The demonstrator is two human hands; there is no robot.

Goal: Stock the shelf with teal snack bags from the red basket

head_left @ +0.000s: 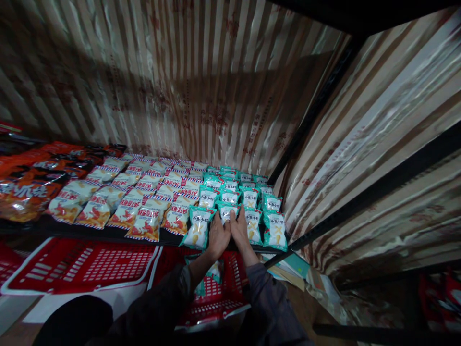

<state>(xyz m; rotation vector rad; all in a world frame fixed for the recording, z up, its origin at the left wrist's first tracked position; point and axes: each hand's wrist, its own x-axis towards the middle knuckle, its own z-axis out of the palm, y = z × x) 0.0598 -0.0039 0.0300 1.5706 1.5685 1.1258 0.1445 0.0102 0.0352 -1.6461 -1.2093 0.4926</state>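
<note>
My left hand (219, 236) and my right hand (239, 228) close in from both sides on one green-and-white snack bag (225, 210) at the shelf's front edge. Both thumbs lie over its front, and the hands cover its lower part. To the left stands a matching snack bag (198, 228), close to my left fingers. Another matching bag (254, 227) is just beside my right hand, with one more bag (275, 230) at the row's right end. Behind them, further bags of the same kind stand in rows.
White-and-red snack bags (147, 217) fill the shelf to the left, then orange-and-black bags (27, 192). Below the shelf are a red basket (97, 264) and another red basket (216, 307) holding a few green bags. A black metal post (317, 110) rises at the right, before striped curtains.
</note>
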